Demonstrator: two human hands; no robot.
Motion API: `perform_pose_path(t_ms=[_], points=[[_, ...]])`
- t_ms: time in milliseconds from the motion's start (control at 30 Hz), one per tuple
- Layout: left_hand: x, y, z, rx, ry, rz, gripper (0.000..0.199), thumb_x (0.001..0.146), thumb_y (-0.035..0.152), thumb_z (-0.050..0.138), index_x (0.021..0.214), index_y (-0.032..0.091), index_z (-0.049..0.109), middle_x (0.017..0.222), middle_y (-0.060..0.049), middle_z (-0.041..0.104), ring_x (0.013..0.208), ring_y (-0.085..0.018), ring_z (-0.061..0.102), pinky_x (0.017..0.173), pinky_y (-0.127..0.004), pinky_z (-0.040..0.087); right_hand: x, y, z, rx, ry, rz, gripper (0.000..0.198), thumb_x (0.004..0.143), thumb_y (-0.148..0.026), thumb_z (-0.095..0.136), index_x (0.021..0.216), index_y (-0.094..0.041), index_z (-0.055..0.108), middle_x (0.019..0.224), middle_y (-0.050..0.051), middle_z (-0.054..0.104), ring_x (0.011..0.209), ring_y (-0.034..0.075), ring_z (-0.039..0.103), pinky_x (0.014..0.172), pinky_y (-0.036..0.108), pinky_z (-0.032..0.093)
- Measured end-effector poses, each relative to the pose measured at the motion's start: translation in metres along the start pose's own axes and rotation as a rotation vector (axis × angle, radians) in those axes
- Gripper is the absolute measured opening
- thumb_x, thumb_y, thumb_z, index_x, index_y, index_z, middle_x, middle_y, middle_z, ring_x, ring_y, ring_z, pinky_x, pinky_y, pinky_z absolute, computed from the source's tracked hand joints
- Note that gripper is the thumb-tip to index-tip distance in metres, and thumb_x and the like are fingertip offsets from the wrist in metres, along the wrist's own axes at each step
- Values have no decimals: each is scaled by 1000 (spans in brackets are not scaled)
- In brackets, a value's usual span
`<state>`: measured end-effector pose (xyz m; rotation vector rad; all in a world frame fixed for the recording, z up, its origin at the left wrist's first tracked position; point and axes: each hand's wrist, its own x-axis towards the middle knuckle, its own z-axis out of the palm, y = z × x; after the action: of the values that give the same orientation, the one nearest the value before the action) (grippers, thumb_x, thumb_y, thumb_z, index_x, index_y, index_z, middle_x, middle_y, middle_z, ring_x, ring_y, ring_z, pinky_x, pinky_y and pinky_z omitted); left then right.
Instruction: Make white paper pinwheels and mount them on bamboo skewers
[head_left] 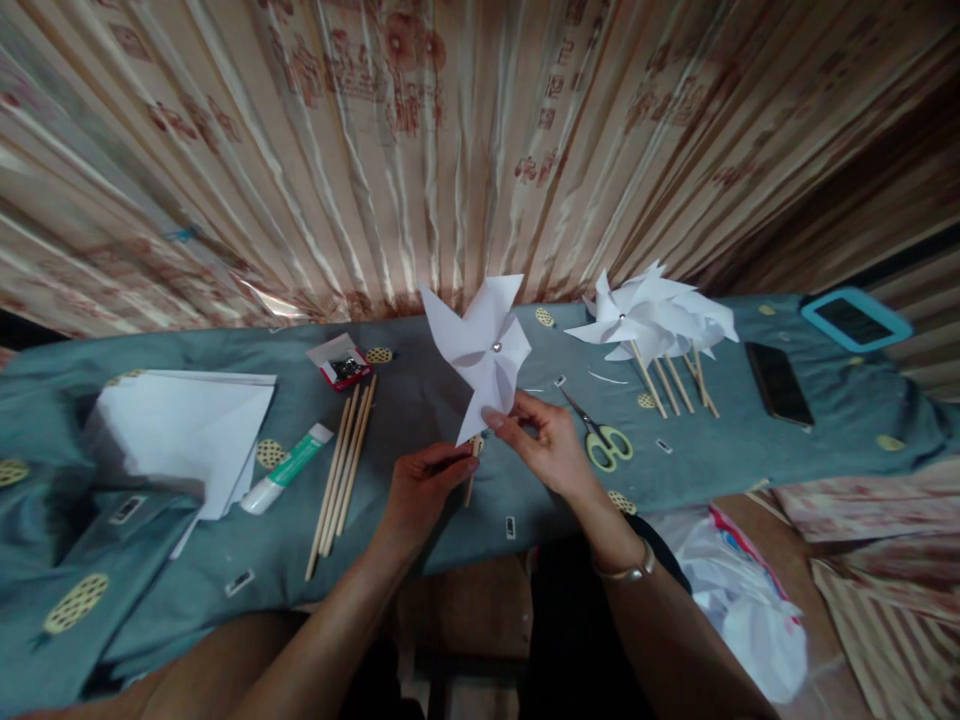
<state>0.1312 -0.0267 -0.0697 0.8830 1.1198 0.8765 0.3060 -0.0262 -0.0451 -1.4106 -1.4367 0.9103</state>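
Note:
A white paper pinwheel (pixel 480 340) with a silver pin at its centre is held up in front of me, over the middle of the table. My left hand (pixel 427 485) is closed, pinching the pinwheel's wooden stick near its lower part. My right hand (pixel 544 435) pinches the lower paper blade between thumb and fingers. Most of the stick is hidden behind the paper and my fingers. Scissors (pixel 604 440) with yellow-green handles lie just right of my right hand. To the left of my left hand are several wooden sticks (pixel 345 470).
Several pinwheels (pixel 660 310) lie piled at the back right, beside a black phone (pixel 778 383) and a blue-framed tablet (pixel 856 320). On the left are white paper sheets (pixel 180 420), a glue stick (pixel 289 468) and a small box of pins (pixel 341 362). A plastic bag (pixel 742 590) sits below right.

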Motion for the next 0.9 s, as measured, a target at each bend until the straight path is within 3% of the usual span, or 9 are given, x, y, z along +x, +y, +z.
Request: perform_pose_path(t_ms=[267, 467, 600, 667, 767, 833, 900], points=[[0, -2, -1, 5, -12, 20, 16, 61, 27, 83, 76, 21, 82, 76, -3, 77, 76, -18, 68, 77, -29, 53, -3, -2, 1, -38, -31, -18, 26, 88, -48, 67, 82, -22, 69, 69, -3, 64, 63, 13, 56, 61, 25, 41], [0, 0, -1, -22, -22, 20, 13, 62, 25, 83, 75, 22, 82, 78, -3, 78, 76, -18, 68, 77, -28, 53, -4, -5, 0, -155, -29, -70, 31, 90, -48, 65, 75, -22, 68, 66, -2, 65, 62, 13, 59, 60, 25, 41], [1, 3, -2, -17, -1, 1, 17, 60, 27, 85, 76, 20, 82, 80, -5, 79, 78, -20, 69, 80, -31, 53, -6, -4, -5, -114, 0, -95, 31, 92, -50, 61, 85, -22, 74, 79, 1, 74, 70, 16, 65, 66, 28, 46], [0, 5, -2, -34, 19, -20, 19, 58, 28, 87, 75, 20, 82, 80, -5, 79, 78, -20, 69, 81, -31, 53, -5, 0, -10, -64, 83, -74, 34, 93, -51, 58, 87, -22, 75, 78, 2, 74, 69, 17, 64, 66, 29, 47], [-1, 6, -2, -71, 22, -51, 20, 55, 29, 88, 73, 21, 82, 79, -4, 79, 77, -18, 69, 80, -30, 53, 1, 9, -21, -3, 333, -10, 34, 92, -51, 60, 85, -22, 76, 71, 1, 73, 67, 17, 64, 66, 29, 48], [-2, 7, -1, -77, 2, -69, 20, 54, 29, 88, 73, 21, 82, 78, -4, 79, 75, -17, 68, 79, -28, 53, 8, 16, -28, 66, 502, 20, 29, 86, -49, 69, 90, -22, 76, 79, 2, 76, 75, 18, 67, 72, 31, 51], [-2, 6, -1, -73, -13, -84, 21, 54, 28, 87, 72, 21, 82, 76, -4, 79, 73, -16, 68, 77, -28, 53, 15, 21, -33, 174, 564, 41, 30, 78, -47, 77, 96, -23, 77, 90, 3, 79, 86, 19, 70, 81, 33, 52]])
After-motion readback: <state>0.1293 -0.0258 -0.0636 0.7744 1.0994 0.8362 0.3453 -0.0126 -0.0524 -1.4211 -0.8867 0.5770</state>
